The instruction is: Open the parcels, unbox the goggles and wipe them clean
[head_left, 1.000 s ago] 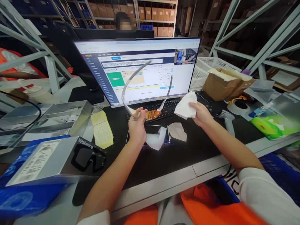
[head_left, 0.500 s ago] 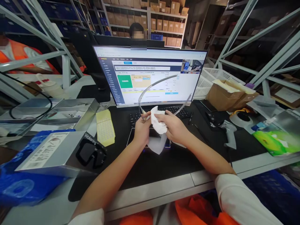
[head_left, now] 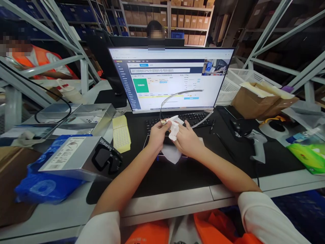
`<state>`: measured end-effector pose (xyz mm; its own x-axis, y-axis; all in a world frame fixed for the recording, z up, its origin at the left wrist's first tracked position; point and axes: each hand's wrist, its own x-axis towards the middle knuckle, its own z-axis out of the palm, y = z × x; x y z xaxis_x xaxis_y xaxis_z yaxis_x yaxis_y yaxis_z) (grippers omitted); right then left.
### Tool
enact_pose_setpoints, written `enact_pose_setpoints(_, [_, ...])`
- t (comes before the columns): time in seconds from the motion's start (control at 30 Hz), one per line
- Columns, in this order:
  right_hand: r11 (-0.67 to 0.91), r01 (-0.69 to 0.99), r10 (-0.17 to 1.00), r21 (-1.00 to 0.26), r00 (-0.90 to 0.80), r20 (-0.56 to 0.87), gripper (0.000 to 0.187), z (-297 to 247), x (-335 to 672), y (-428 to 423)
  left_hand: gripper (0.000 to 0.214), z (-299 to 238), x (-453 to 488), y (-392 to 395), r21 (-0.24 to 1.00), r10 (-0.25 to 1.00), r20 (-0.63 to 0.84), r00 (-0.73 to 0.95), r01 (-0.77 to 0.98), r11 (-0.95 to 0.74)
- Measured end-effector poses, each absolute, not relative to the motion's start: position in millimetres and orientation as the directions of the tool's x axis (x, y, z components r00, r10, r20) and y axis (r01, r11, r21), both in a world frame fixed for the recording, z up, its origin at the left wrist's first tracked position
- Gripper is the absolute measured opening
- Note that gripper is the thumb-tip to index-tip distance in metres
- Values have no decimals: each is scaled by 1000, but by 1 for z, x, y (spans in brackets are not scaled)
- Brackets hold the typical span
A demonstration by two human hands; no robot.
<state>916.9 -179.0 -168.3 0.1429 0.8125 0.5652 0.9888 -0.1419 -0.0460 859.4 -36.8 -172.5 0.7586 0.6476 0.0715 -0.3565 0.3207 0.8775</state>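
My left hand [head_left: 156, 133] pinches one end of a pair of glasses [head_left: 177, 96] with thin grey arms that reach up in front of the monitor. My right hand [head_left: 187, 140] is closed round a white tissue [head_left: 174, 127] and presses it against the front of the glasses, whose lens is hidden behind tissue and fingers. Both hands are over the black desk mat [head_left: 177, 173], just in front of the keyboard [head_left: 195, 118]. A second white wipe [head_left: 171, 154] lies on the mat under my hands.
A monitor [head_left: 172, 78] stands behind the keyboard. At left lie a grey glasses box [head_left: 73, 157] on a blue bag [head_left: 43, 186], a yellow label sheet [head_left: 121, 134] and metal trays [head_left: 83, 118]. A barcode scanner [head_left: 256, 144], tape roll [head_left: 275, 127], cardboard box [head_left: 256, 98] and green pack [head_left: 308, 154] sit right. Other people work behind.
My right hand brought the tissue from the right over to the glasses and now rubs it on them. The glasses' arms dropped lower. The camera view shifted slightly.
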Motion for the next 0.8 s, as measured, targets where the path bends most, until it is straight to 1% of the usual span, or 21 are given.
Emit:
enact_pose_setpoints(0.17, [-182,982,773,-59,180,608,45,-173,907,-172,46,-168,855,-48,866,704,115,701,-418,275])
enact_pose_setpoints(0.4, [-144,989,779,-24,128,614,44,-183,913,-174,38,-161,851,-35,875,809,189,557,-470,119])
enact_pose_setpoints(0.53, [-135,991,792,-21,121,599,45,-184,921,-176,38,-162,852,-23,878,800,253,544,-476,46])
enact_pose_setpoints(0.67, [-150,988,772,-21,130,622,43,-172,927,-185,41,-161,853,-14,881,793,304,528,-473,-23])
enact_pose_setpoints(0.73, [-174,983,731,-52,164,662,42,-165,933,-192,44,-157,850,-6,865,807,369,461,-489,-116])
enact_pose_setpoints(0.8, [-217,967,662,-134,247,708,42,-159,945,-197,45,-151,846,4,823,809,463,362,-515,-241])
